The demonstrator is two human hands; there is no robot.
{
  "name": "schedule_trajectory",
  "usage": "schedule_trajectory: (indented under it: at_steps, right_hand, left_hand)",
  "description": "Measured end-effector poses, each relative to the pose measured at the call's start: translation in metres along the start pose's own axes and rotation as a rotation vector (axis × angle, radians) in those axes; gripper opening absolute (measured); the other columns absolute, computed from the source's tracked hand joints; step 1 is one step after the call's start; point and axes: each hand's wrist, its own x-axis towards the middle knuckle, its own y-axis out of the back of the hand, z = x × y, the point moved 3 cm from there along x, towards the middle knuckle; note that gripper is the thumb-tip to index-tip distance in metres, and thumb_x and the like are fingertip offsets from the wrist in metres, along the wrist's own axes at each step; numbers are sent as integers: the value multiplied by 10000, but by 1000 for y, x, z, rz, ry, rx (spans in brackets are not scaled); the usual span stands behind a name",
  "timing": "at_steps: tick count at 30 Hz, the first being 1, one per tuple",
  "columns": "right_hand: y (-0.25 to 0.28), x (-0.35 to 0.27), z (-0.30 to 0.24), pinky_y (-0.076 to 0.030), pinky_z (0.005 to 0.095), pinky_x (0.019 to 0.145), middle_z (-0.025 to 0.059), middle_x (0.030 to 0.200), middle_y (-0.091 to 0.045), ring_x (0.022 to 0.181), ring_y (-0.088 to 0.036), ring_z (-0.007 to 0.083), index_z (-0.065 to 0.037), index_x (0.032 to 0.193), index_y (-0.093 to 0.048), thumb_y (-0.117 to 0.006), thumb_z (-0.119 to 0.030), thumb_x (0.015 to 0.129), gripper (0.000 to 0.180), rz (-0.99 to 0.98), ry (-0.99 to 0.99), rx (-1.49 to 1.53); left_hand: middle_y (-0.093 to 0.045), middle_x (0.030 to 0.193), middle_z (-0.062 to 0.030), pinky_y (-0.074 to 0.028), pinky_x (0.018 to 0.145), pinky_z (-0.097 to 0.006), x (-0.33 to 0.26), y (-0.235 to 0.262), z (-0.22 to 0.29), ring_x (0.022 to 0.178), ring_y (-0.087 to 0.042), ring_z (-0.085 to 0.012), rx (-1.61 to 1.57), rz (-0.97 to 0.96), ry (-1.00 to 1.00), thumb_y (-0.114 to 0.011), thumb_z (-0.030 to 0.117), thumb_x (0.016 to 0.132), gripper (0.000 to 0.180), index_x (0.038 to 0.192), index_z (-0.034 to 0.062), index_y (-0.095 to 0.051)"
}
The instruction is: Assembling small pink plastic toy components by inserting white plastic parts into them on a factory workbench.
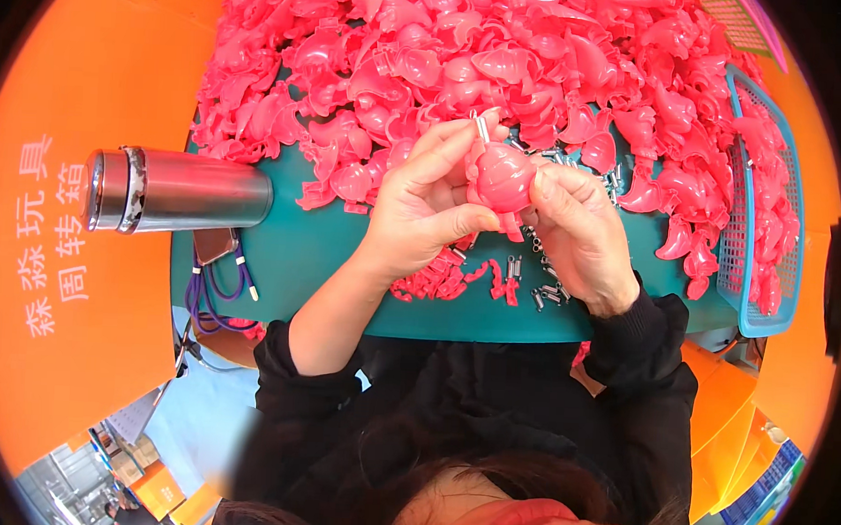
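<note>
Between my two hands, above the near part of the green table (316, 286), is a rounded, glossy pink plastic toy part (504, 179). My left hand (432, 202) is closed on its left side, the thumb pressed low against it. A small metal piece (483, 127) sticks up by the left fingertips; whether it sits in the part I cannot tell. With thumb and fingers, my right hand (577, 222) pinches the right side of the same part. Under the hands lie small metal springs (552, 292) and little pink pieces (434, 280).
A big heap of pink plastic shells (429, 66) covers the far side of the table. At the right stands a blue basket (736, 229) with more shells. A steel flask (198, 192) lies at the left beside a purple cord (194, 290). Orange crates (100, 89) flank the table.
</note>
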Motion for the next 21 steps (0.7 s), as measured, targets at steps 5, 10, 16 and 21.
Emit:
schedule_trajectory:
  at_steps: [5, 10, 16, 21]
  right_hand:
    - [0, 0, 4, -390, 219, 732, -26, 860, -587, 785, -492, 43, -26, 931, -659, -589, -177, 918, 167, -43, -31, 55]
    - [-5, -1, 8, -396, 228, 753, -18, 869, -585, 799, -502, 47, -22, 931, -648, -578, -179, 925, 171, 30, -92, 124]
    - [-4, 1, 5, -392, 232, 762, 1, 893, -577, 825, -504, 65, -7, 889, -648, -582, -137, 915, 148, -99, -6, 34]
    - [-3, 1, 3, -390, 235, 766, -1, 876, -570, 824, -500, 69, -8, 871, -645, -595, -126, 903, 132, -102, -7, 30]
  left_hand:
    - [-333, 1378, -82, -461, 984, -362, -1, -1, 1, 1237, -449, -245, 2, 40, 32, -730, -23, 731, 740, 1381, 46, -384]
    - [-340, 1364, -73, -460, 978, -344, -1, -2, 0, 1220, -460, -229, -28, 72, 43, -743, -5, 721, 764, 1387, 36, -372]
    - [-338, 1367, -72, -432, 1001, -353, -5, -4, -4, 1238, -433, -219, -64, 102, 17, -748, 19, 722, 765, 1390, 47, -375]
    - [-339, 1368, -72, -402, 1025, -367, -5, -2, -5, 1253, -411, -214, -70, 111, 21, -742, 23, 733, 740, 1384, 65, -393]
